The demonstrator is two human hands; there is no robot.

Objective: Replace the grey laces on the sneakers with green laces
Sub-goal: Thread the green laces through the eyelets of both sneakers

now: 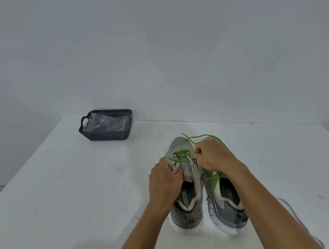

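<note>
1. Now the green lace (181, 155) crisscrosses the lower eyelets of the left sneaker (186, 179) on the table (68, 183).
2. Right hand (214, 156) pinches the lace at an eyelet; left hand (164, 182) grips the sneaker's eyelet flap.
3. Right sneaker (224, 202) stands just beside.
4. Basket (106, 125) sits well apart; grey lace (297, 216) lies at right.

Grey sneakers (188, 181) (side by side), green laces (181, 154)

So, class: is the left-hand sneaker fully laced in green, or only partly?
Partly. On the left sneaker the green lace crosses only the eyelets nearest the toe; those nearer the tongue are bare.
</note>
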